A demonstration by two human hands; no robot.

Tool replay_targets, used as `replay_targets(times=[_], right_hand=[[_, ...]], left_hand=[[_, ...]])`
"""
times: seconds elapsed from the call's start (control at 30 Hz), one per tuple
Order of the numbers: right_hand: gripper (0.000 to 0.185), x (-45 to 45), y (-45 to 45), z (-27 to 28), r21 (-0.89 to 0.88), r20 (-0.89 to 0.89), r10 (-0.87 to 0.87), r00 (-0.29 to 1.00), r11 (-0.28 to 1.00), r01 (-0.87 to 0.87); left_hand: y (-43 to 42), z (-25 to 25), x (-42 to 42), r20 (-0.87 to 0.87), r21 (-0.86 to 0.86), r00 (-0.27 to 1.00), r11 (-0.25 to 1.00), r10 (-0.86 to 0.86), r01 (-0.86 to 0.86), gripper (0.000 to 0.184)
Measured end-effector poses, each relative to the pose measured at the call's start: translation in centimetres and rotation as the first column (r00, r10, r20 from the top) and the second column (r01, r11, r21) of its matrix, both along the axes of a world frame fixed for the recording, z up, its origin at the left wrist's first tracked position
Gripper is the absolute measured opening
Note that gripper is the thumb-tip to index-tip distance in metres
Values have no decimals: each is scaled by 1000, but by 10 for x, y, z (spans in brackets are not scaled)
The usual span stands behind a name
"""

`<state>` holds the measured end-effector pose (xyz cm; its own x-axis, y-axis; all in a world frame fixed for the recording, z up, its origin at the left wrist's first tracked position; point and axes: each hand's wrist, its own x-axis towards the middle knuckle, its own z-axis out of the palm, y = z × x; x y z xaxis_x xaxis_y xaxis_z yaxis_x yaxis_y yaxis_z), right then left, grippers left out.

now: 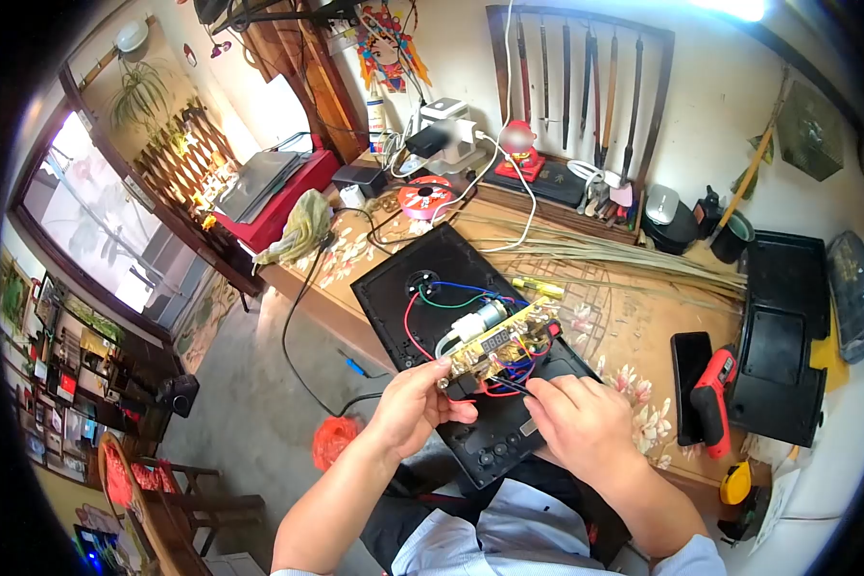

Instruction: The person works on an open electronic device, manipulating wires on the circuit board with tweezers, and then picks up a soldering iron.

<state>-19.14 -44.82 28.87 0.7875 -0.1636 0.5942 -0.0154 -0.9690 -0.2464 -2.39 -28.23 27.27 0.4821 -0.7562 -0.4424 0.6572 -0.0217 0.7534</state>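
My left hand [418, 408] pinches the lower left end of a circuit board [480, 353], which has a small digit display. The board is held tilted above a black plastic housing panel [403, 278]. In my right hand [581, 418], thumb and fingers close on a thin black strand [511, 384] at the board's lower edge; whether it is a wire or a tool tip I cannot tell. Red, blue and green wires run between the board and the panel. A cylindrical motor [480, 322] sits behind the board. A yellow, partly clear screwdriver handle [538, 287] lies just beyond it.
On the right of the table [643, 312] are a black phone [689, 384], a red and black power tool [713, 398] and a black plastic cover [782, 336]. Dry stalks [624, 259] lie across the back. A black cable [293, 360] hangs off the left edge.
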Motion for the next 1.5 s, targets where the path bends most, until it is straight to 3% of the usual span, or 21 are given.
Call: replay_targets(times=[0.5,0.9,1.0,1.07,1.27,1.5], right_hand=[[25,12,1,0,-141,-40,32,999,989,-38],[23,17,7,-10,-98,36,9,999,995,-5],[22,21,8,-13,-86,77,-9,997,996,15],[22,21,8,-13,-74,69,-12,998,997,17],[23,22,9,-13,-56,66,-23,998,998,27],[24,23,12,-15,-27,69,-43,997,999,45]], left_hand=[[2,-3,7,-100,-44,995,999,-18,14,39],[3,-2,9,-168,-102,985,994,-41,24,41],[2,-2,9,-137,-8,990,1000,24,-26,45],[5,-9,14,-180,-113,983,993,-44,24,42],[4,-7,14,-179,-120,983,992,-48,27,43],[0,4,9,-159,-25,987,1000,13,-17,46]])
